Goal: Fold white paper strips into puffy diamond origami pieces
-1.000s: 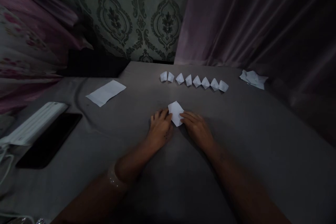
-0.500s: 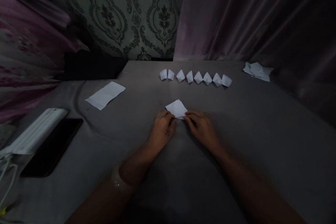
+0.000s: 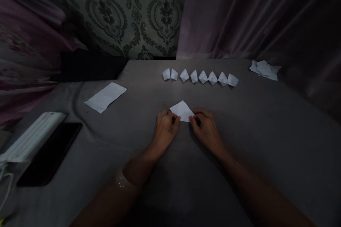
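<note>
A small white sheet of folded paper (image 3: 182, 110) lies in front of me, one corner pointing away. My left hand (image 3: 167, 126) pinches its near left edge between thumb and fingers. On the near right edge, my right hand (image 3: 205, 127) grips the paper the same way. Both thumbs rest on the near side, and the fingertips beneath are partly hidden. Beyond the hands stands a row of several small folded white paper pieces (image 3: 203, 77).
A flat white paper strip (image 3: 106, 97) lies to the left. Near the left edge are a white power strip (image 3: 34, 136) with cables and a dark phone (image 3: 50, 154). Crumpled white papers (image 3: 265, 70) sit at the far right, and a black cloth (image 3: 90, 65) at the back left.
The near edge of the paper looks straighter and its outline more triangular. My right hand has shifted slightly right; both hands keep hold. The view has moved a little.
</note>
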Demonstrator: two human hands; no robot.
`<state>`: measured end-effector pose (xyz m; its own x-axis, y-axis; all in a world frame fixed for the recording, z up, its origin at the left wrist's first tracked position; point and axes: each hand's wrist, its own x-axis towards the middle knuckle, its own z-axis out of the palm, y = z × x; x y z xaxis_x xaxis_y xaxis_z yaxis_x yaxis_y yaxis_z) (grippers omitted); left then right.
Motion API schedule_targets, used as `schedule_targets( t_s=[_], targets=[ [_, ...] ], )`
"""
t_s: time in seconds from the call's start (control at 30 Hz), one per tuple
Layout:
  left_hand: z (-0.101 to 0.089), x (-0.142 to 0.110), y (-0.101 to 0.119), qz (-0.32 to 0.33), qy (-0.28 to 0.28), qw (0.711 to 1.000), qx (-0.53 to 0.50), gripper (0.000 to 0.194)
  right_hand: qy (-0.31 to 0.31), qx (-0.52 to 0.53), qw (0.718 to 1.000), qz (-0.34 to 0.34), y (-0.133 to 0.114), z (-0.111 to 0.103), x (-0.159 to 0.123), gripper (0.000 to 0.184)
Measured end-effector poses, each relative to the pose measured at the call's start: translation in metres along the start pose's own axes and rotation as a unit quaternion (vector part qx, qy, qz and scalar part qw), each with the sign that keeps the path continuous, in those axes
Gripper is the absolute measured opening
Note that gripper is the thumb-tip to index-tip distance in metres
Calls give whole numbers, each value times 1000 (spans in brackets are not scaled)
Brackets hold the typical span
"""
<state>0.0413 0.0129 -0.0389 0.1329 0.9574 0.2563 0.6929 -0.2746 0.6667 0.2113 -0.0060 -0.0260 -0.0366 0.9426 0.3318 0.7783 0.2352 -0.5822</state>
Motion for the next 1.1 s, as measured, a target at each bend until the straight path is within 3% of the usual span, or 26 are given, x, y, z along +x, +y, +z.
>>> schedule_targets(
  t_s=[0.37,0.87,1.0,1.1],
  targets=[
    [-4,3,8,-34,-2,999,-15,11,-2,-6,1000,15,3,3,0,26],
    [-5,2,1,0,-5,1000,-11,14,-5,-14,1000,6,8,5,1,24],
    [-5,1,6,3,0,999,45,10,-7,-17,1000,5,7,5,0,23],
    [-5,1,10,48,2,991,122,12,-11,-37,999,0,8,4,0,23]
  ],
)
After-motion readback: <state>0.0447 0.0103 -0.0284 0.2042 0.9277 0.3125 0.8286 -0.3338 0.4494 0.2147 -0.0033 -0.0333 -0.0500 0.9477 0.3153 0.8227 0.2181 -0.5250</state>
